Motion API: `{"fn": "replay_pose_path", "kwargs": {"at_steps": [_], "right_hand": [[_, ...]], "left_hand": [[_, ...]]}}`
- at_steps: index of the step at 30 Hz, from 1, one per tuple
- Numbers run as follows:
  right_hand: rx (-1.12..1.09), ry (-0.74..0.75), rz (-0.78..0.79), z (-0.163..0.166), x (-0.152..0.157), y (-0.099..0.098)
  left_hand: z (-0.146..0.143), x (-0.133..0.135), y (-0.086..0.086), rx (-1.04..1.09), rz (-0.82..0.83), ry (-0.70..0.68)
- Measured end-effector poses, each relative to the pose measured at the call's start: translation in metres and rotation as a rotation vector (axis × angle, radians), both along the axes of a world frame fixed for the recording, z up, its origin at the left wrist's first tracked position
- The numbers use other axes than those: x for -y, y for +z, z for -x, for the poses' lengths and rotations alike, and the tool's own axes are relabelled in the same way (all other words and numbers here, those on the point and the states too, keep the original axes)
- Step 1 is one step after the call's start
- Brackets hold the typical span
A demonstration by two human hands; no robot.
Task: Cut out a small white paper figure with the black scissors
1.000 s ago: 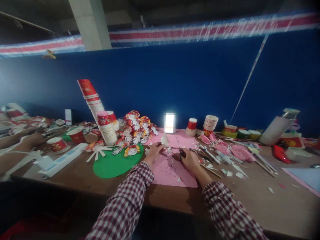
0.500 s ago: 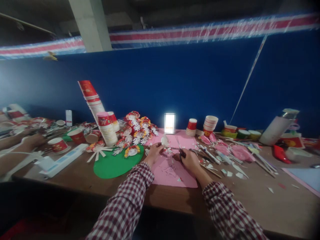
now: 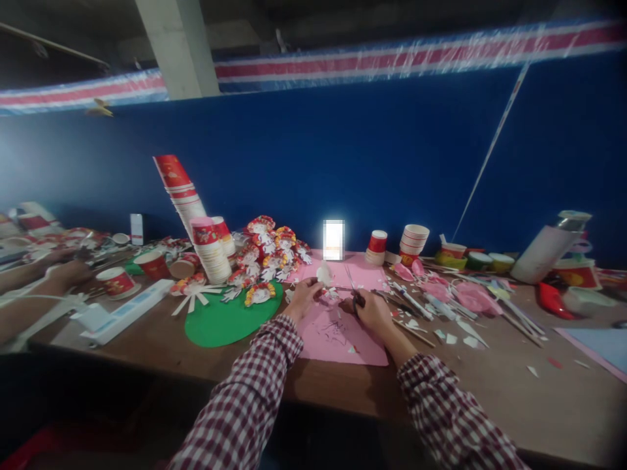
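My right hand [image 3: 373, 312] grips a pair of scissors [image 3: 351, 284] whose blades point away from me over a pink paper sheet [image 3: 337, 333]. My left hand [image 3: 302, 297] pinches a small white paper piece [image 3: 324, 274] just left of the blades. Both hands rest above the pink sheet, which carries dark scribbles and small scraps. Both sleeves are red-and-white checked.
A green paper disc [image 3: 223, 321] lies left of the pink sheet. Behind it stand stacks of red paper cups [image 3: 208, 248] and a heap of paper figures [image 3: 267, 251]. Sticks and scraps [image 3: 441, 307] litter the right. Another person's arms [image 3: 34, 287] rest at far left. A bright phone [image 3: 333, 239] stands behind.
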State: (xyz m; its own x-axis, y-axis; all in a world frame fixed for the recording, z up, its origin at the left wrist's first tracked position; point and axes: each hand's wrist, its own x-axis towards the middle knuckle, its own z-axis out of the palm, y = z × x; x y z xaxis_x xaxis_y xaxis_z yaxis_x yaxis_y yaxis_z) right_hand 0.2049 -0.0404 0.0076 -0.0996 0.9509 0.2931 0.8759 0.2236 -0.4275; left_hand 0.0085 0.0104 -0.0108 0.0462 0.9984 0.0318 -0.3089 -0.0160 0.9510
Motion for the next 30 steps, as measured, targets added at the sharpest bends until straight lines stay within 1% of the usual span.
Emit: {"fn": "replay_pose_path", "kwargs": {"at_steps": [7, 18, 30], "right_hand": [[0.017, -0.004, -0.012, 0.0001, 0.0008, 0.0005], [0.051, 0.004, -0.033, -0.0007, 0.0001, -0.0006], [0.054, 0.007, -0.036, -0.0003, -0.0006, -0.0011]], "left_hand": [[0.001, -0.0028, -0.0019, -0.016, 0.014, 0.01], [0.0002, 0.0001, 0.0007, -0.008, 0.032, 0.004], [0.0003, -0.0001, -0.0003, -0.009, 0.032, 0.006]]}}
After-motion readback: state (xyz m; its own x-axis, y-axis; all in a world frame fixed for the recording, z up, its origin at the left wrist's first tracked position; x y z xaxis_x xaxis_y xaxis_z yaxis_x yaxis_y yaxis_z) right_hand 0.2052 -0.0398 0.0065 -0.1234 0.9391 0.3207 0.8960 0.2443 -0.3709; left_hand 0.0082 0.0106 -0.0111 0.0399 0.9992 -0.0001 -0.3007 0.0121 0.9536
